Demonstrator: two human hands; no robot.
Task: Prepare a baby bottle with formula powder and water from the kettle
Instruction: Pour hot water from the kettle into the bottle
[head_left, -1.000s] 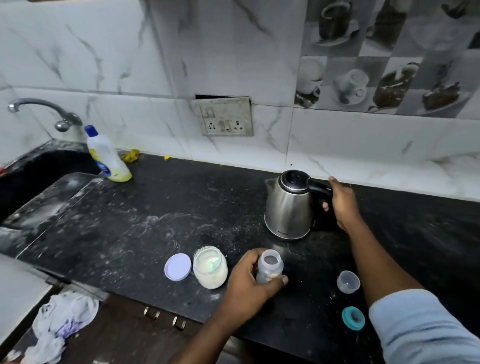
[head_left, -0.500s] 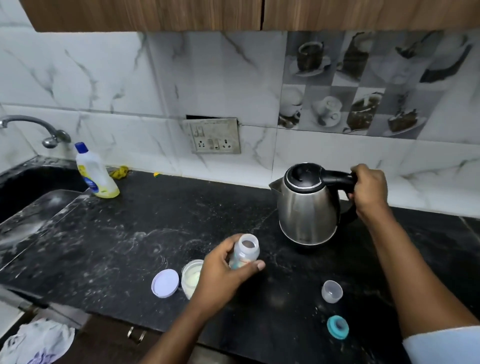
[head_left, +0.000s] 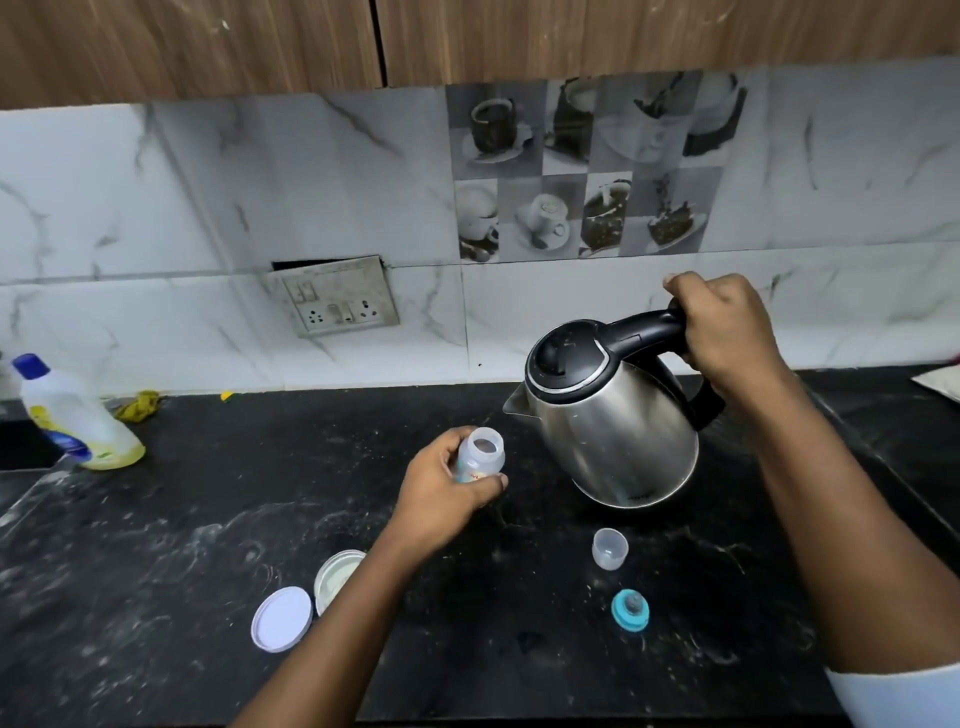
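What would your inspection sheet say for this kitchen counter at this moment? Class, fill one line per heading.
Surface: black counter, dusted with pale smears.
Job's things: open baby bottle held upright; steel kettle lifted and tilted, spout toward bottle; open formula jar beside its lid; clear cap and teal teat ring lying apart.
Clutter: detergent bottle, yellow scrap.
Grippers: left hand grips bottle; right hand grips kettle handle.
Cables: nothing seen.
Surroundings: wall socket, marble tiles, wooden cabinets.

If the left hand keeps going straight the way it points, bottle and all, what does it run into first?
Probably the kettle. The left hand points up and to the right with the baby bottle, and the kettle's spout hangs just beyond the bottle's open mouth. Depth is unclear from this one view.
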